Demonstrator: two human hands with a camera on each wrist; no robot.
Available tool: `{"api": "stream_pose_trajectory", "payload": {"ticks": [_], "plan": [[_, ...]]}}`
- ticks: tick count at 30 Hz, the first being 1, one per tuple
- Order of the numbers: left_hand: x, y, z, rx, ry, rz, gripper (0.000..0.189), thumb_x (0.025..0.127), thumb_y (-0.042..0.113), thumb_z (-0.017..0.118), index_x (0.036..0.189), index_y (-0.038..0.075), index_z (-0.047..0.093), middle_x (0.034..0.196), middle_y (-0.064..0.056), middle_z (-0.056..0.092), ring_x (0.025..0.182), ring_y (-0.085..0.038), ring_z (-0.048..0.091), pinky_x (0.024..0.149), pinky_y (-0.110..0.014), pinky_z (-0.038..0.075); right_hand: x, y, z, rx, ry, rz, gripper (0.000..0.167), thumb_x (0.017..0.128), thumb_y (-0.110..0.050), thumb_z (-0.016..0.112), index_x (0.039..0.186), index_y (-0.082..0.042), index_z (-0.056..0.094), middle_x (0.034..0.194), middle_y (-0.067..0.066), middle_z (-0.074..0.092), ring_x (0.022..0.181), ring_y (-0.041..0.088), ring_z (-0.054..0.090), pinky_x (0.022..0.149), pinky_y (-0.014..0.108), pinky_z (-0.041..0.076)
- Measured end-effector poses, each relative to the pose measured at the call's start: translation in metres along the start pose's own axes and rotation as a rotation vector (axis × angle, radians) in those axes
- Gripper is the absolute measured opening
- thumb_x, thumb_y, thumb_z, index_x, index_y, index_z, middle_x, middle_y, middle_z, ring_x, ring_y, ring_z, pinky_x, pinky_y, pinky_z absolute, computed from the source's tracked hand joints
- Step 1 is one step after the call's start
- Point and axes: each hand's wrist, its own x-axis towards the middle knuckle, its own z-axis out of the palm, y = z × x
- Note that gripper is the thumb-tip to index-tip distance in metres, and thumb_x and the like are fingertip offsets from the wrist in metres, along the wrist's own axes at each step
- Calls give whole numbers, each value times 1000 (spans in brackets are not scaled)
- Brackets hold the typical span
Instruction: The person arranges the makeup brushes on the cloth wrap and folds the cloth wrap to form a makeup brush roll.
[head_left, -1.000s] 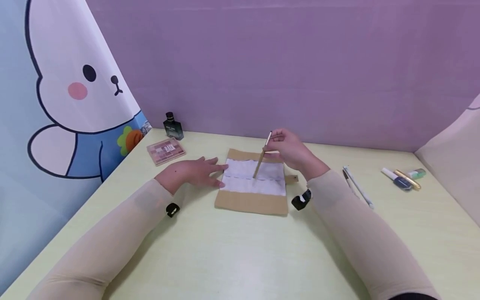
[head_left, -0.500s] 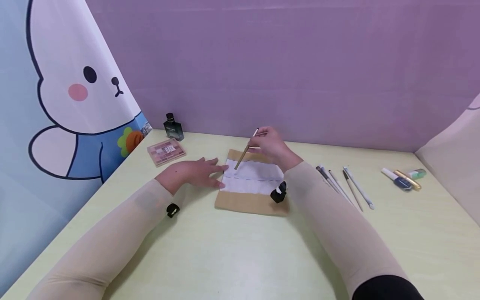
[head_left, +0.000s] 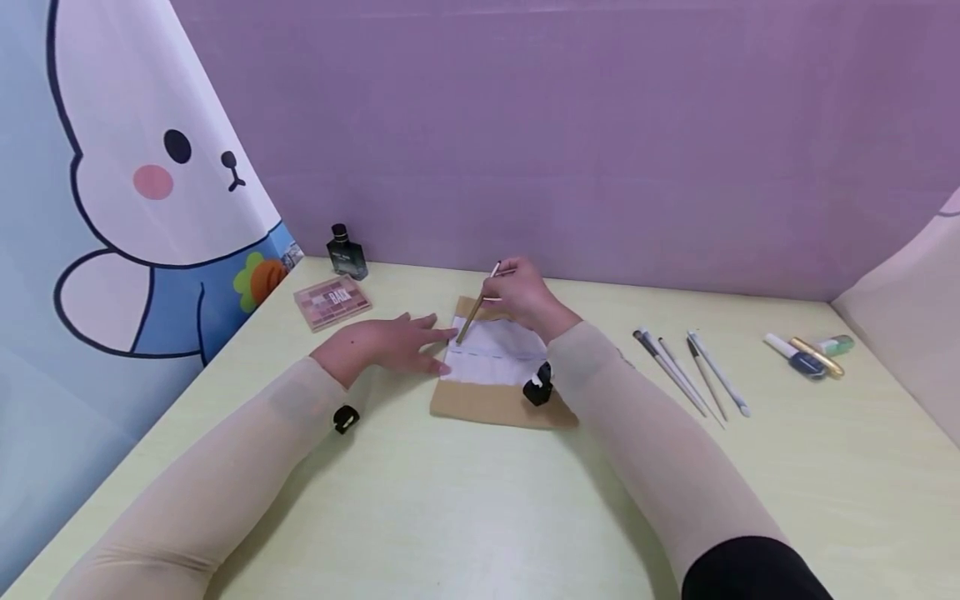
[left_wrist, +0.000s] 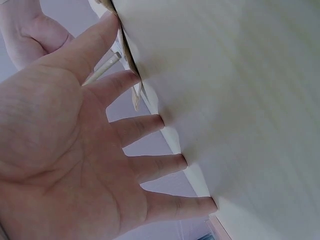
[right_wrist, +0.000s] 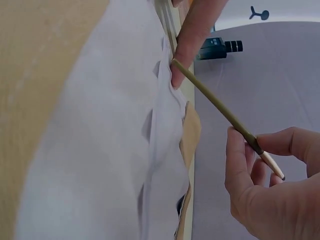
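Observation:
A tan brush roll (head_left: pixel 491 402) lies unrolled on the table, a white stitched pocket strip (head_left: pixel 487 367) across its middle. My right hand (head_left: pixel 528 296) pinches a thin makeup brush (right_wrist: pixel 215 102) between thumb and fingers above the roll's far left part. The brush tilts, its olive handle end down by the white pocket edge and its dark tip up. My left hand (head_left: pixel 386 346) has its fingers spread, with thumb and index fingertip on the roll's left edge. In the left wrist view the other fingertips touch the table.
Several more brushes (head_left: pixel 678 375) lie right of the roll. Further right are small tubes (head_left: pixel 806 358) in white-navy, gold and green. A pink palette (head_left: pixel 332 302) and a dark bottle (head_left: pixel 347 252) stand at the back left, before a purple backdrop (head_left: pixel 570 142).
My right hand has carried the brush leftward across the roll, from its middle to the left end of the pockets. The sleeve has uncovered more brushes on the right. My left hand stays put.

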Motion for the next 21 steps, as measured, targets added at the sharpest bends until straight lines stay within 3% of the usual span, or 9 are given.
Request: {"api": "stream_pose_trajectory", "payload": {"ticks": [6, 14, 21], "plan": [[-1, 1, -1, -5, -6, -9, 79, 106, 63, 53, 172, 35, 21, 182, -16, 6, 164, -59, 7, 127, -79, 17, 1, 1, 5, -39, -5, 3, 25, 95, 12, 59, 112, -3, 47, 111, 11, 54, 107, 29, 67, 107, 49, 61], [-2, 3, -3, -8, -12, -9, 79, 107, 62, 53, 172, 33, 21, 182, -17, 5, 163, -60, 7, 128, -78, 16, 2, 4, 7, -121, -49, 71, 55, 99, 6, 61, 148, -1, 37, 126, 26, 61, 106, 32, 71, 104, 45, 63], [-2, 3, -2, -6, -18, -21, 79, 106, 64, 52, 172, 35, 20, 183, -15, 5, 164, -58, 7, 129, -77, 18, 1, 5, 7, -153, -134, 104, 63, 99, 9, 58, 157, -1, 34, 137, 29, 56, 109, 31, 69, 106, 44, 61]]}}
